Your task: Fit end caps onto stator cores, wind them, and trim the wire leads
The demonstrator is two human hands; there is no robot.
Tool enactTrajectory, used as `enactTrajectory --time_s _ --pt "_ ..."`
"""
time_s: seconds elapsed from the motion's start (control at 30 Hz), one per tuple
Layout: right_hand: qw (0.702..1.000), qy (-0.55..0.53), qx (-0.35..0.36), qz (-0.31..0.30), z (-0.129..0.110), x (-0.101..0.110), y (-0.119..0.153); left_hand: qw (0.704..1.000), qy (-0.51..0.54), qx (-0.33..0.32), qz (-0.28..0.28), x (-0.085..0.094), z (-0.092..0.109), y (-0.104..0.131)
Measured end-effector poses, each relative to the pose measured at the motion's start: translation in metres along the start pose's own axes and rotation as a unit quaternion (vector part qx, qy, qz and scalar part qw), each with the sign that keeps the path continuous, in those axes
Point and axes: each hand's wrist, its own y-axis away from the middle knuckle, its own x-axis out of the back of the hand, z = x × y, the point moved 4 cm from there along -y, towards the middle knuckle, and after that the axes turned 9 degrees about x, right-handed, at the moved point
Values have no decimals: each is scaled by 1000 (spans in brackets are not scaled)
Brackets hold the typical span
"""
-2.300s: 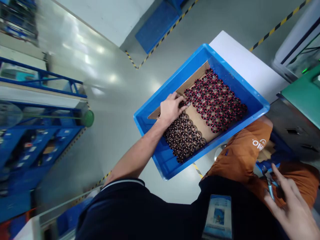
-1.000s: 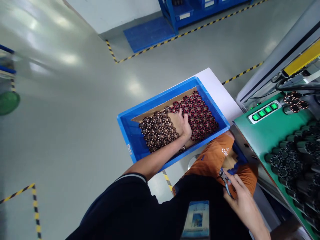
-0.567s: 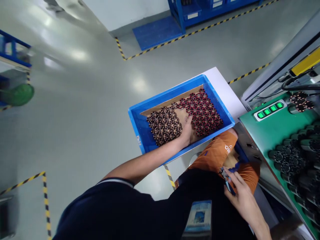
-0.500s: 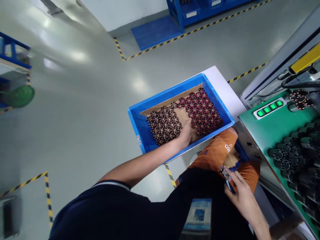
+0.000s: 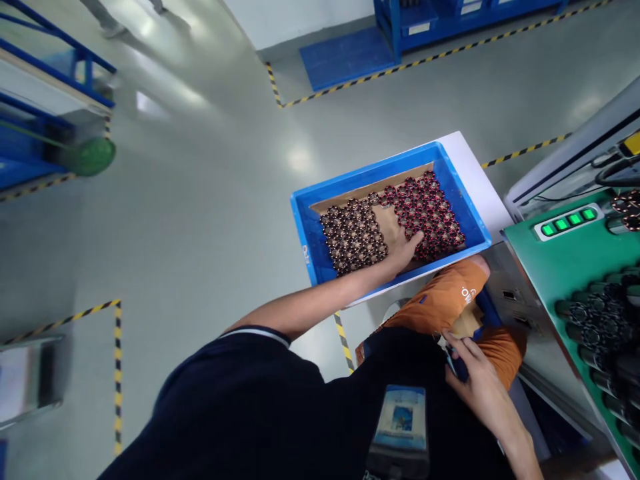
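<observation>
1. In the head view, the left hand [image 5: 403,253] is lying inside the rectangular blue plastic bin [image 5: 298,223], at the edge of the red-and-dark round wound rings [image 5: 431,212]; its thumb is standing apart from its fingers, and whether they are gripping anything I cannot tell.
2. The copper-and-dark round wound rings [image 5: 351,235] are forming cluster 2, across a bare strip of flat tan cardboard [image 5: 386,221].
3. The right hand [image 5: 481,390] is holding the blue-handled metal pliers [image 5: 461,371], fingers curling around them.
4. The bin is resting on the flat white surface [image 5: 481,179].
</observation>
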Motion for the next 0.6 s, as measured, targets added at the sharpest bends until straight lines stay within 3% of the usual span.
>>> enactTrajectory --time_s 0.07,0.13,0.27,0.47,0.6 --pt "1000 -4 -5 -11 -1 2 0 991 -107 -61 -48 23 -3 15" --pt "1000 -3 -18 -9 -1 4 2 963 -206 -122 -126 41 -8 25" --pt "999 1 -35 4 -1 4 8 889 -337 -193 -242 55 -26 33" --pt "999 0 -33 14 -8 -4 15 839 -424 -236 -246 54 -34 40" --pt "999 3 -47 23 -10 -9 16 822 -456 -256 -224 73 -27 20"
